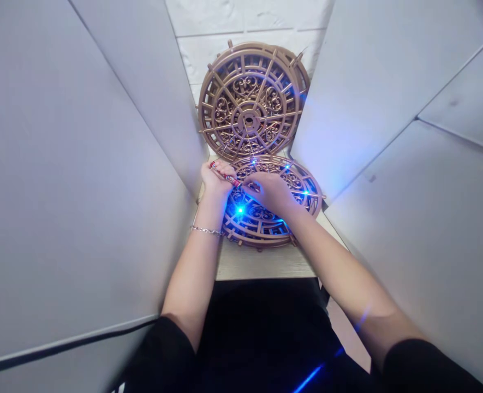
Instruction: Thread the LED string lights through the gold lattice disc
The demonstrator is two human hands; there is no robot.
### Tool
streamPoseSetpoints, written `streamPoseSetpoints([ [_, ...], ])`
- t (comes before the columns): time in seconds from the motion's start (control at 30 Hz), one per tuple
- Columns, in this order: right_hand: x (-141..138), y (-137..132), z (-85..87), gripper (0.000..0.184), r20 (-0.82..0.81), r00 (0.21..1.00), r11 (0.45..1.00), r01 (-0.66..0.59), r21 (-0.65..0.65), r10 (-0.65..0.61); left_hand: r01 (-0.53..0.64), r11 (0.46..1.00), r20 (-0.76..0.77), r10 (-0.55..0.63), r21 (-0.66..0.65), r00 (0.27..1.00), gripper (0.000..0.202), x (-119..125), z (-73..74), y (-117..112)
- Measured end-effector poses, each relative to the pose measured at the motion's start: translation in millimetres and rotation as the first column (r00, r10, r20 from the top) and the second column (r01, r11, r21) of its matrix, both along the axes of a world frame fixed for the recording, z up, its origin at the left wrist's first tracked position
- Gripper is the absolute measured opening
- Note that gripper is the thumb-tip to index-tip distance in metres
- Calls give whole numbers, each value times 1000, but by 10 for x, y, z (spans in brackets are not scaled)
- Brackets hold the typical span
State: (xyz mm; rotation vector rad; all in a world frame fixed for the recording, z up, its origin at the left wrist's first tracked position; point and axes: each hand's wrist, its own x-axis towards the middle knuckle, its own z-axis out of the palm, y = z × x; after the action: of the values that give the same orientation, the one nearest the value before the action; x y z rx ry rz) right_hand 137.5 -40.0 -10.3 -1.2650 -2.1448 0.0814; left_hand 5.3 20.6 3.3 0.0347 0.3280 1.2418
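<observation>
My left hand (220, 177) is closed around a slim red patterned stick (225, 176), which slants down to the right across the fingers. My right hand (270, 192) is curled, its thumb and fingertips pinched close to the lower end of that stick. Whatever lies between those fingertips is too small to make out. Both hands are above a bronze-coloured round openwork disc (261, 240) with scroll patterns, lying flat. Blue points of light (240, 210) glow on it, and the hands cover part of its middle.
Behind it, more bronze openwork discs (249, 101) lean upright against a white brick-patterned wall (208, 16). Thin wires hang in front of them. Pale panels (81, 164) rise closely on the left and right. The flat disc rests on a light wooden surface (261, 265).
</observation>
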Motion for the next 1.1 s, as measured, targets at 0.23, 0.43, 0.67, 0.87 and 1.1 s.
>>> streamPoseSetpoints([
  [0.23, -26, -23, 46, 17, 11, 1000, 1000, 25, -16, -24, -10, 1000, -9, 10, 1, 1000, 25, -1, 36, -37],
  [0.43, -9, -20, 23, 18, 26, 998, 998, 63, 10, -63, -37, 999, -10, 37, -17, 999, 27, 0, 56, -42],
  [0.67, -15, -11, 9, 17, 84, 984, 988, 156, 18, -157, -41, 999, -5, 41, -18, 999, 26, -18, 46, -37],
  [0.87, -61, -50, 44, 20, 92, 996, 1000, 7, 0, -7, -48, 999, 14, 49, -17, 999, 24, -17, 11, -7],
  [1.1, -39, -33, 13, 20, 28, 995, 995, 96, 29, -97, -39, 999, 30, 40, -18, 999, 24, -4, 19, -23],
])
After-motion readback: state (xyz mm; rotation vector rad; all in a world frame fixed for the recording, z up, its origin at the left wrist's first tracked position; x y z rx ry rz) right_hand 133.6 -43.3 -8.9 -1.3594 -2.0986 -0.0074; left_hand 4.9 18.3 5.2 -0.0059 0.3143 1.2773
